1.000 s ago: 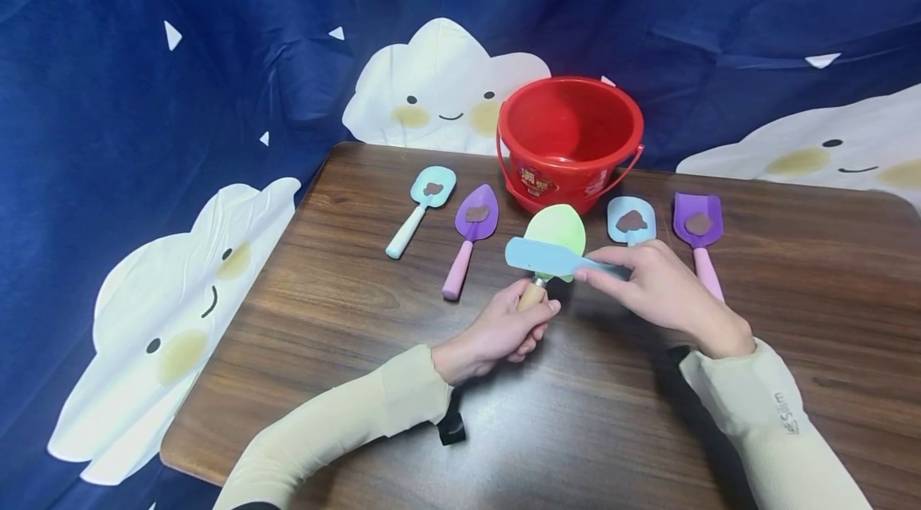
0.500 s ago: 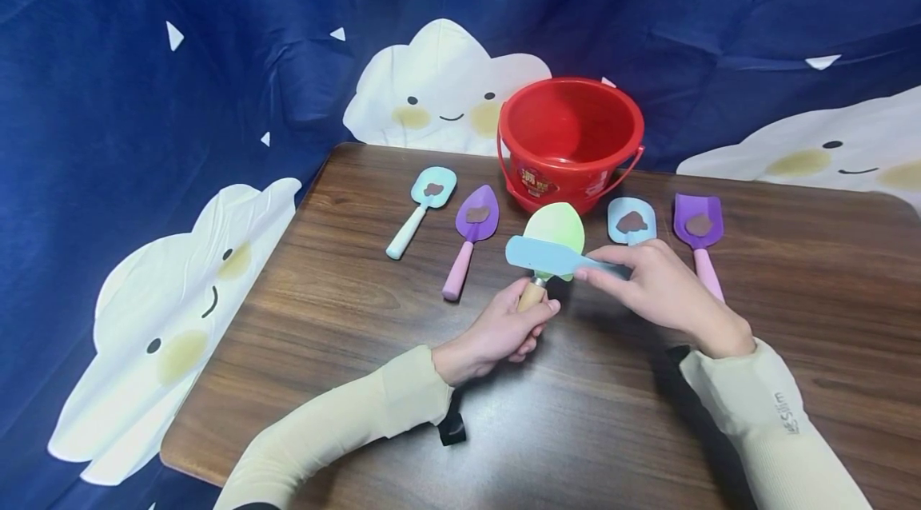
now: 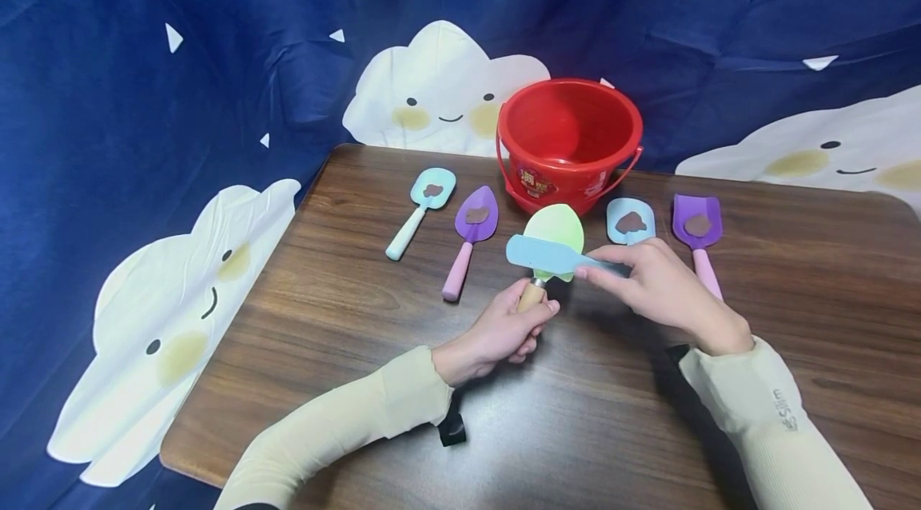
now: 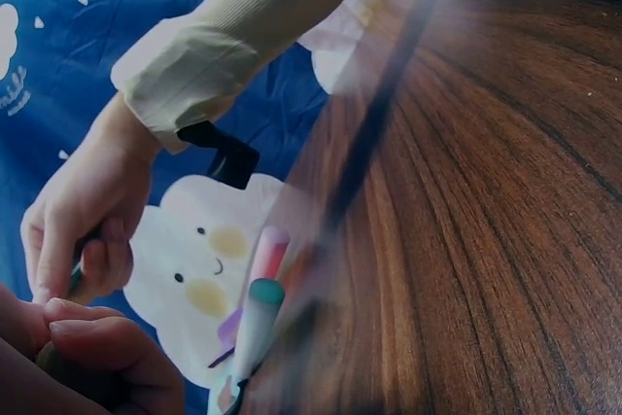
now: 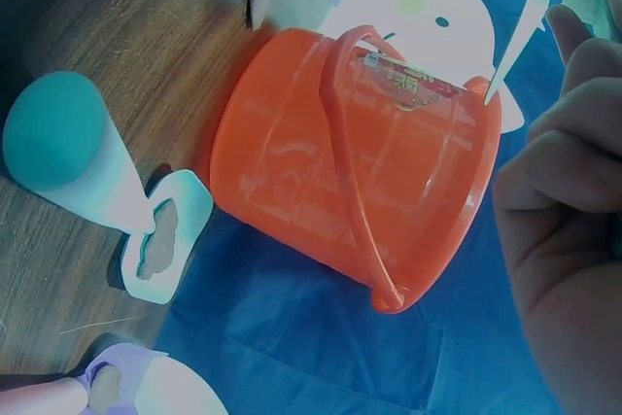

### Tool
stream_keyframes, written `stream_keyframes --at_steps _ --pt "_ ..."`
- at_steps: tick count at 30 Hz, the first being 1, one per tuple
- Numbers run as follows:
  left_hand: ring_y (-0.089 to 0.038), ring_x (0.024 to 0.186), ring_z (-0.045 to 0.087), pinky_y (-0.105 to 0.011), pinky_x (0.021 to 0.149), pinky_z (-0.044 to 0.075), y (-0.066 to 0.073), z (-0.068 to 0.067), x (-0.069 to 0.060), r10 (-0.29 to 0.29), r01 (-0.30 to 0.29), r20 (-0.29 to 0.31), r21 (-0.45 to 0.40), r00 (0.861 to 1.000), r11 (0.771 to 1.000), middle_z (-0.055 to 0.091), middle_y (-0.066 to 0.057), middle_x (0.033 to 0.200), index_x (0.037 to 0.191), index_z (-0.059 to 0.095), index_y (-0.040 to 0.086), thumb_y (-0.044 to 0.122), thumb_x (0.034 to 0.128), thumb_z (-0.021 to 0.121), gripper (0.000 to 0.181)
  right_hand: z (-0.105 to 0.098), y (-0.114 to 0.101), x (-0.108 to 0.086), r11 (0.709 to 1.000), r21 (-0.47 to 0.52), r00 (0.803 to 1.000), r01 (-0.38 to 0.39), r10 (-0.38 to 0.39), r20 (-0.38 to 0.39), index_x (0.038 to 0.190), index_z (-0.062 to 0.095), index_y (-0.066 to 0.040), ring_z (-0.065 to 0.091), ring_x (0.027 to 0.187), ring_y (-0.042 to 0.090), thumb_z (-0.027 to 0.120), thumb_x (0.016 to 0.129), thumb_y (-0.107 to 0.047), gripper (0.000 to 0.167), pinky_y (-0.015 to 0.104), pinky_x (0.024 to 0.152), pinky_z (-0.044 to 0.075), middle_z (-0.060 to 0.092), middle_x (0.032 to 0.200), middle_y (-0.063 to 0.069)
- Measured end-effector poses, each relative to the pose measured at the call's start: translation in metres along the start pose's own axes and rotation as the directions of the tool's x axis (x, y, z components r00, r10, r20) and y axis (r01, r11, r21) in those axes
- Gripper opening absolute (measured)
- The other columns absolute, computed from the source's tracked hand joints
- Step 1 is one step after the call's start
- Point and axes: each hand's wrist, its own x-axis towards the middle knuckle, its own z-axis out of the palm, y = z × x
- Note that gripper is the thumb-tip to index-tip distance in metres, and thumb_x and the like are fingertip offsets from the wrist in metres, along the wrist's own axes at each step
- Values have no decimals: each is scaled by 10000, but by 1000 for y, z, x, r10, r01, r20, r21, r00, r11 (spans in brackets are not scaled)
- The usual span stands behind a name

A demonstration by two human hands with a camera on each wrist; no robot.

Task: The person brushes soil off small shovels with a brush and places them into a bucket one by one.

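In the head view my left hand (image 3: 500, 326) grips the short wooden handle of a green trowel (image 3: 557, 221). Its leaf-shaped blade points away from me, held above the table. My right hand (image 3: 658, 286) pinches a light blue spatula (image 3: 540, 253) by its darker handle. The spatula lies crosswise over the lower part of the green blade and hides some of it; whether they touch, I cannot tell. My left fingers (image 4: 107, 347) show at the lower left of the left wrist view. In the right wrist view, curled right fingers (image 5: 573, 172) are at the right edge.
A red bucket (image 3: 554, 194) stands behind the green trowel. Left of it lie a mint trowel (image 3: 419, 190) and a pointed purple trowel (image 3: 471, 202). At right are a light blue shovel (image 3: 615, 214) and a square purple shovel (image 3: 708, 210). All bear brown patches. The wooden table (image 3: 324, 294) meets a blue curtain.
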Motion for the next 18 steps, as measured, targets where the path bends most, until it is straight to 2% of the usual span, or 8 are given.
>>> stream_keyframes --at_steps 10,18 --pt "-89 372 320 -206 343 226 0 0 0 4 -4 1 1 1000 1000 400 21 608 948 445 171 238 946 582 152 2 3 2 1000 2 1000 -10 10 -20 1010 755 -156 381 503 20 742 837 -303 228 202 472 359 447 521 -147" --pt "-83 370 312 -207 342 217 -1 0 0 4 -4 5 3 1000 1000 391 25 605 949 443 174 242 943 585 158 0 7 3 999 -26 996 -34 31 -87 1039 755 -125 401 498 33 741 836 -286 260 206 490 352 459 485 -152"
